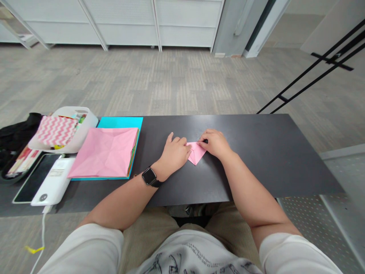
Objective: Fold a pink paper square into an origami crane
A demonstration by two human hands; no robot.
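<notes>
A small piece of folded pink paper (195, 153) lies on the dark table, its point toward me and crease lines on its face. My left hand (176, 151), a black smartwatch on its wrist, is closed at the paper's left edge, fingertips on it. At the upper right corner, my right hand (216, 144) pinches the paper between thumb and fingers. A small black object (205, 141) shows at the right hand's fingers; its kind is unclear.
Left on the table (273, 160) lie a stack of pink sheets (105, 152) over a blue sheet (121, 122), a white basket (92, 121) with a zigzag-patterned packet, a phone (35, 177) and a white power bank (53, 182) with a cable. A black metal frame (299, 82) stands beyond the right side.
</notes>
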